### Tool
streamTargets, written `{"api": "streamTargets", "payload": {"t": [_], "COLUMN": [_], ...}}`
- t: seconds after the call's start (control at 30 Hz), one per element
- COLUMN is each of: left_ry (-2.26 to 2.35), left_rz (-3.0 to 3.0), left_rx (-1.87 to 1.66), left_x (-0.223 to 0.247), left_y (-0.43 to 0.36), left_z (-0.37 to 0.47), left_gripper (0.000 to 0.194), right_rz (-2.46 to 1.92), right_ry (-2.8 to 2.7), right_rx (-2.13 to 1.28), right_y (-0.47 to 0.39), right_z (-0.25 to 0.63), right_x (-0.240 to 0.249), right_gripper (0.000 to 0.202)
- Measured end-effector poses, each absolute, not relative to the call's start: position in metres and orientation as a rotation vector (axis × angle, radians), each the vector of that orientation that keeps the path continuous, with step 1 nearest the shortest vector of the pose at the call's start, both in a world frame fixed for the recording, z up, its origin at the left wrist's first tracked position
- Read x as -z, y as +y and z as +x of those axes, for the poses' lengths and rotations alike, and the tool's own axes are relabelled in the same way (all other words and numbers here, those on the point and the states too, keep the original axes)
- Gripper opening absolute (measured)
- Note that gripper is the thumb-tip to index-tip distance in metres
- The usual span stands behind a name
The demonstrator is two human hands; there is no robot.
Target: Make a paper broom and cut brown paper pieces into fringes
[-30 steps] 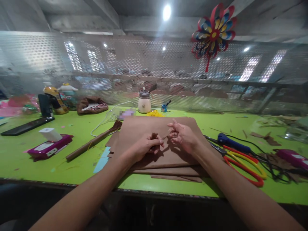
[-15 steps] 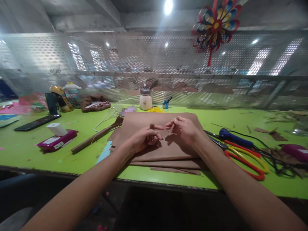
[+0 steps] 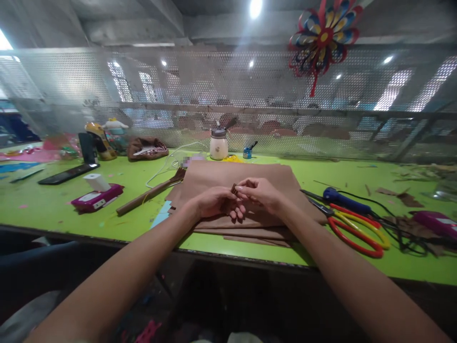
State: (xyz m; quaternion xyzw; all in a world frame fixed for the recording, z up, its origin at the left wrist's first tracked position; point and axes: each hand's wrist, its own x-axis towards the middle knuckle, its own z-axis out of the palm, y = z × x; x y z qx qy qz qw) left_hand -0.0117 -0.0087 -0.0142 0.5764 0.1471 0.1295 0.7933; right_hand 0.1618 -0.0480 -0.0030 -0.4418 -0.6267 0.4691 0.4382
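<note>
Above a stack of large brown sheets (image 3: pixel 214 174), both hands meet. My left hand (image 3: pixel 217 201) is turned partly palm up, its thumb and forefinger pinching a small folded brown strip (image 3: pixel 234 189) with darker lines, while its other fingers curl loosely. From the other side, my right hand (image 3: pixel 260 193) closes thumb and fingertips on the strip's edge. What the strip is made of, and its lower part, cannot be made out behind the fingers.
Scissors with red and yellow handles (image 3: pixel 357 228) and a blue-handled corded tool (image 3: pixel 346 202) lie to the right. On the left are a rolled brown stick (image 3: pixel 146 196), a purple box with a white charger (image 3: pixel 98 197) and a phone (image 3: pixel 67 174). A jar (image 3: pixel 219 145) stands behind.
My right hand has moved left, from apart to touching the strip in my left hand. The strip now sits at the left fingertips. The view has shifted slightly.
</note>
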Motion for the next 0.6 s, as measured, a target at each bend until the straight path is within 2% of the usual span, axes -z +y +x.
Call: {"api": "streamTargets", "payload": {"t": [0.2, 0.4, 0.5, 0.6], "left_ry": [0.272, 0.277, 0.313, 0.317], "left_rz": [1.198, 1.195, 1.234, 1.267], "left_rx": [-0.139, -0.247, -0.300, -0.358], "left_x": [0.015, 0.013, 0.013, 0.013], "left_y": [-0.007, -0.009, -0.011, -0.012], "left_z": [-0.012, -0.010, -0.011, -0.012], "left_gripper": [0.036, 0.048, 0.046, 0.036], "right_rz": [-1.016, -1.093, -1.097, -1.084], "right_ry": [-1.539, -1.461, -1.440, -1.406], "right_rx": [-1.157, -1.143, -1.163, -1.160], "right_y": [-0.048, -0.045, -0.042, -0.040], "right_z": [0.158, 0.163, 0.170, 0.174], "right_x": [0.006, 0.005, 0.006, 0.005], "right_gripper": [0.028, 0.028, 0.028, 0.028]}}
